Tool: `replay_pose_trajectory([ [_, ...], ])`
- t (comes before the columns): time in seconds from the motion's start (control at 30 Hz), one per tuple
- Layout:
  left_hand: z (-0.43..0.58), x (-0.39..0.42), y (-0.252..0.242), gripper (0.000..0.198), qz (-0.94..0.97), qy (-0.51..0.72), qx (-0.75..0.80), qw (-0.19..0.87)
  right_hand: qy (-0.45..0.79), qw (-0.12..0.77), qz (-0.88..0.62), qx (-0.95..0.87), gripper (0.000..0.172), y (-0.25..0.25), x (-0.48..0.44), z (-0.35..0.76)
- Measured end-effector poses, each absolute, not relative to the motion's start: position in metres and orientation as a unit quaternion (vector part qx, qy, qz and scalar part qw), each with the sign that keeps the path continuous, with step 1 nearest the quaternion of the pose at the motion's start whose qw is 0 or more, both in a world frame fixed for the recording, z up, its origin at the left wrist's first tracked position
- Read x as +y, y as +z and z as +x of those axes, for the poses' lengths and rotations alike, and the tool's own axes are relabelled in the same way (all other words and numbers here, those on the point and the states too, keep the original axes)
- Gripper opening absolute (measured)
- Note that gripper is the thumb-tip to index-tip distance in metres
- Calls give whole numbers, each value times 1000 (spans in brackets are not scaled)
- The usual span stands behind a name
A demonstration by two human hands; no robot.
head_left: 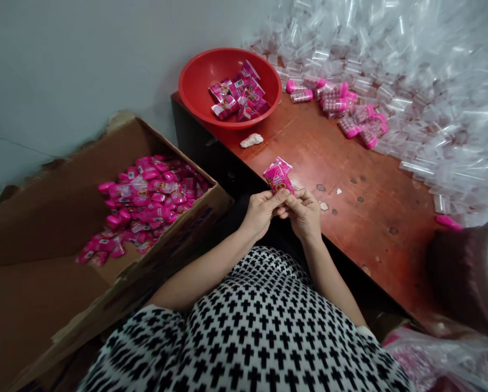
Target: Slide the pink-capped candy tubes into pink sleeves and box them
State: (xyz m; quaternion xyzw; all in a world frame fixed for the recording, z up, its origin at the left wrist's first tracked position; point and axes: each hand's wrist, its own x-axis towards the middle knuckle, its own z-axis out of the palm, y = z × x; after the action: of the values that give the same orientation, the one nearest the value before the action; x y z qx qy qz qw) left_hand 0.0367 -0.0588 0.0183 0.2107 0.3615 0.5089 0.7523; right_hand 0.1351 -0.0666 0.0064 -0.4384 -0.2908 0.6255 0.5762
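**Pink packet pinched in both hands over the desk's near edge**

Pink packet [279, 177] stands upright above the near edge of the desk [350, 179], with its lower end caught between the two hands and its top free in the air. The left hand [262, 209] grips it from the left with thumb and fingers closed on the film. The right hand [304, 212] meets it from the other side, fingers curled and also grasping the packet's bottom, so the knuckles of both hands nearly touch.

By the grip, the step in hand looks like working at that lower end. Anything further calls for a firm two-sided pinch on what looks like slippery film.

A small white lump [251, 140] lies further back on the desk. Behind it, at the far left corner, a red bowl [203, 81] holds more pink packets [239, 95]. Along the far edge lie filled pink tubes [341, 103], and behind and to the right of them is a large heap of clear empty tubes [431, 81].

Off the desk's left side, an open cardboard box [43, 218] holds a pile of loose packets [146, 196]. Past the near right corner sits a dark container [464, 272] with pink pieces inside.
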Motion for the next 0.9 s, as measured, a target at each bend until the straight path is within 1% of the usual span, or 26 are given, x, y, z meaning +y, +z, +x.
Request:
replay_pose_trajectory([
  [0.1,20,-63,24,34,198,505,350,764,644,546,-434,-314,37,6,-64,134],
  [0.17,-3,-65,30,36,174,566,371,716,650,534,-429,-330,35,6,-64,133],
  [0.2,-16,-65,32,41,159,611,384,673,648,533,-429,-334,33,6,-64,134],
  [0.27,-39,-63,32,58,139,689,422,572,637,539,-438,-334,30,5,-65,136],
  [0.33,-51,-54,24,70,169,703,459,517,619,549,-458,-325,29,3,-64,140],
  [0.37,-51,-48,18,69,218,683,478,507,611,552,-467,-321,28,2,-64,142],
  [0.43,-40,-32,3,59,375,617,518,459,604,551,-478,-322,28,0,-63,145],
  [0.5,-21,-13,-13,49,561,522,534,358,601,539,-487,-333,28,-1,-63,147],
  [0.6,5,12,-30,36,709,393,542,222,594,518,-506,-349,28,0,-65,151],
  [0.7,16,25,-41,26,738,345,555,168,582,514,-524,-351,29,2,-67,156],
  [0.9,17,27,-48,20,714,391,560,155,558,507,-539,-377,28,4,-56,163],
])
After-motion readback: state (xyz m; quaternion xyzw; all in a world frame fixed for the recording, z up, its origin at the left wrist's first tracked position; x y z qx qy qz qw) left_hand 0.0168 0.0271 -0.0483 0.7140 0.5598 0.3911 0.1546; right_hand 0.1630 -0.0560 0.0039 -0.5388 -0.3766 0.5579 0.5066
